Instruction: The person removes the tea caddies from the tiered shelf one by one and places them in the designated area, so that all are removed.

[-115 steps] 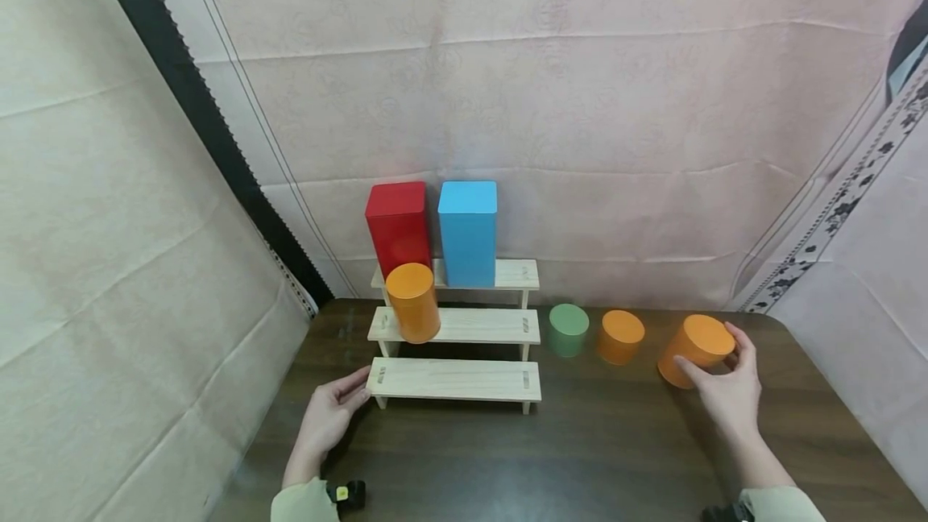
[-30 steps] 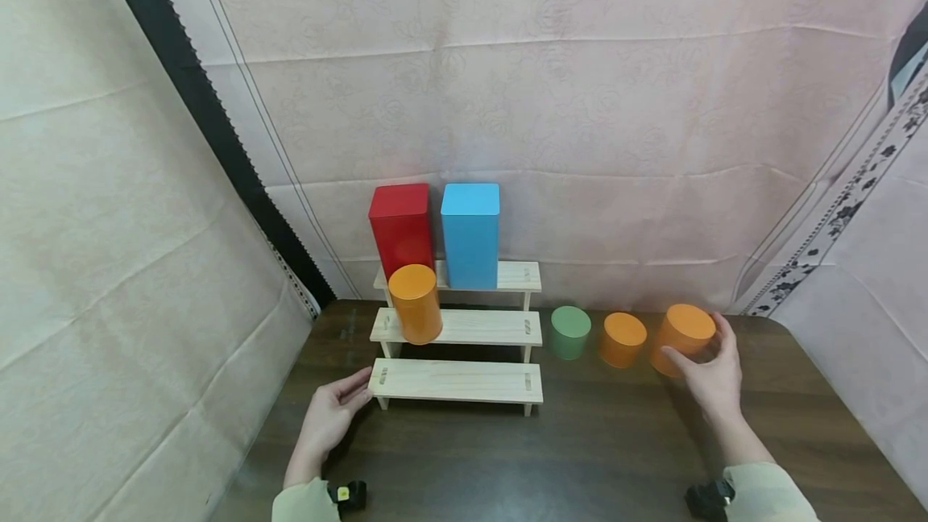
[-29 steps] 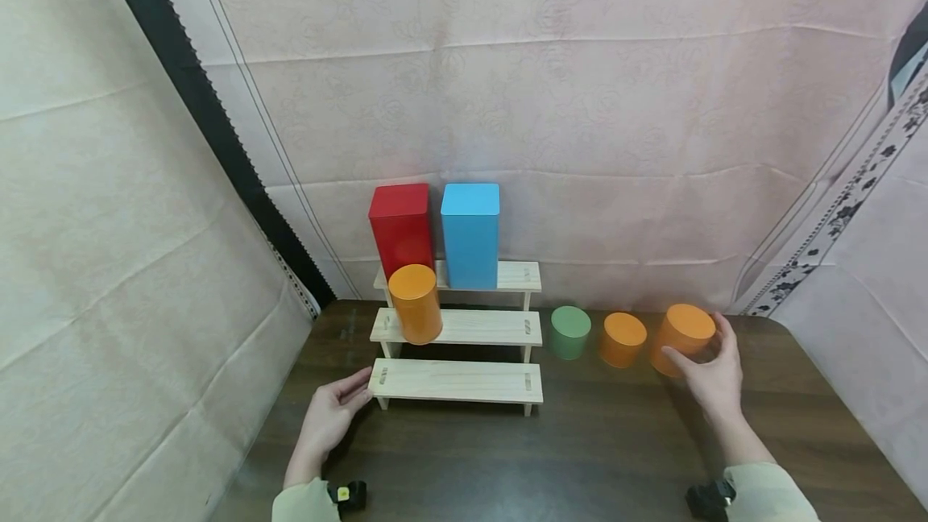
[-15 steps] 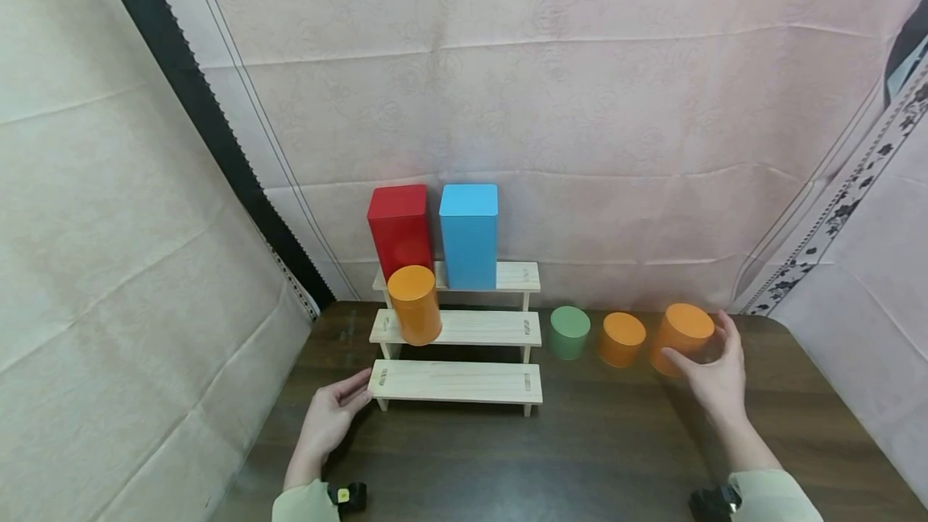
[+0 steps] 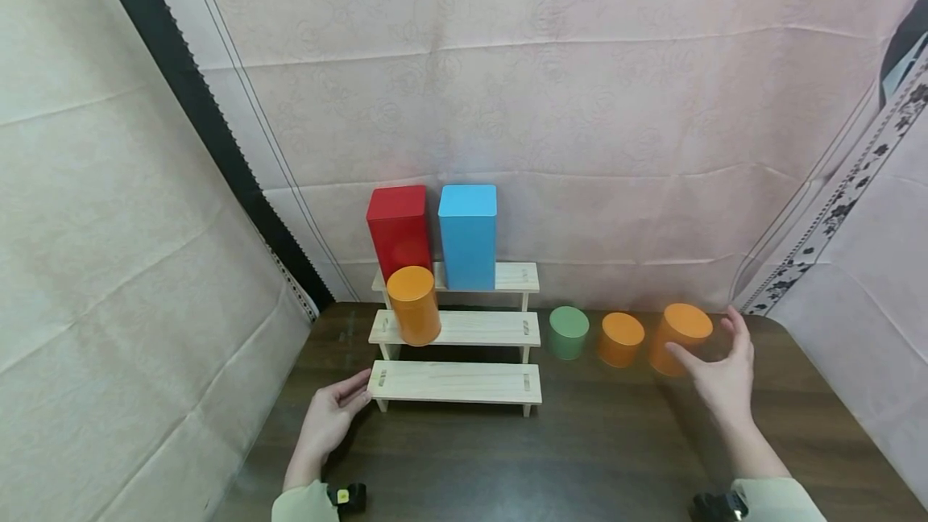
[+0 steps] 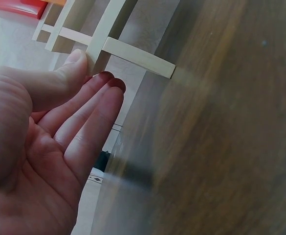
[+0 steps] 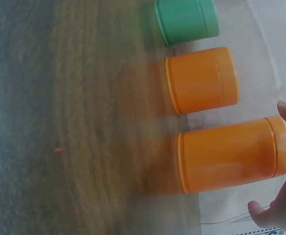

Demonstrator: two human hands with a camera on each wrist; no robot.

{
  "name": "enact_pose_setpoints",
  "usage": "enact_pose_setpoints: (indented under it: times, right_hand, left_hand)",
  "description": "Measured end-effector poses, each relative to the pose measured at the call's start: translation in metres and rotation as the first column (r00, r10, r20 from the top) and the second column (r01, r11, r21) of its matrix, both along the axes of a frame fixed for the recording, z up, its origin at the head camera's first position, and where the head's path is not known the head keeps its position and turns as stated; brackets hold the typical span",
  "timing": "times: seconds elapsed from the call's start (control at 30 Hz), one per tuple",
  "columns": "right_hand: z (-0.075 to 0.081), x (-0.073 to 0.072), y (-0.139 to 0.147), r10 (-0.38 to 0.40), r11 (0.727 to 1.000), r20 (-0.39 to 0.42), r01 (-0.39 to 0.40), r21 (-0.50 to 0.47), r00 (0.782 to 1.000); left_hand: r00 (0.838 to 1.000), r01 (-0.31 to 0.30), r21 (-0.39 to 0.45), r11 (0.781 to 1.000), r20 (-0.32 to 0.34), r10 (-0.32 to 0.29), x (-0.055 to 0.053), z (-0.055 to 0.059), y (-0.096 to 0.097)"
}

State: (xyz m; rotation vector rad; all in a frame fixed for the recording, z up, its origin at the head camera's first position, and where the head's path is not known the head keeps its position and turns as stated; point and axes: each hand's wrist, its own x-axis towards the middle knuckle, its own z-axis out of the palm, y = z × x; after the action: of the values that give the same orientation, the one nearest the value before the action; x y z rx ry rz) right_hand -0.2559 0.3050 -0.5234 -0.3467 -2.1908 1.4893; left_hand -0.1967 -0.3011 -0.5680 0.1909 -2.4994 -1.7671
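Note:
My left hand (image 5: 326, 421) pinches the left end of the lowest step of a three-step wooden shelf (image 5: 455, 382), thumb and fingertips at its edge. My right hand (image 5: 725, 377) is just right of the taller orange canister (image 5: 670, 349), its thumb and fingers spread apart around it. In the right wrist view a gap shows between the fingers and that canister (image 7: 231, 156), which stands upright on the table. Left of it stand a shorter orange canister (image 5: 620, 345) and a green canister (image 5: 568, 337).
On the shelf's top step stand a red box (image 5: 399, 228) and a blue box (image 5: 468, 244). Another tall orange canister (image 5: 415, 312) stands at the left of the middle step. A dark wood table (image 5: 522, 466) lies beneath, and pale cloth (image 5: 565, 127) hangs behind and at both sides.
The tall orange canister, earlier tilted in my right hand, now stands upright beside the shorter one. My right fingers have let go and drawn back to the right. The left hand has stayed put.

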Motion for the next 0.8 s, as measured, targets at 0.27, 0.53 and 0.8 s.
enact_pose_setpoints:
  times: [0.27,0.53,0.8]
  right_hand:
    - [0.01,0.005,-0.012,-0.046,0.999,-0.081,0.047,0.004,0.996]
    - [0.02,0.01,-0.036,-0.065,0.997,-0.229,0.075,0.033,0.971]
    - [0.023,0.015,-0.065,0.008,0.993,-0.366,0.036,0.114,0.931]
  left_hand:
    - [1.0,-0.006,-0.02,1.0,0.019,0.007,-0.001,0.0,0.0]
    - [0.999,-0.007,-0.033,0.999,0.035,0.008,-0.002,-0.001,-0.001]
    - [0.999,-0.006,-0.047,0.999,0.032,0.008,-0.003,-0.002,-0.001]
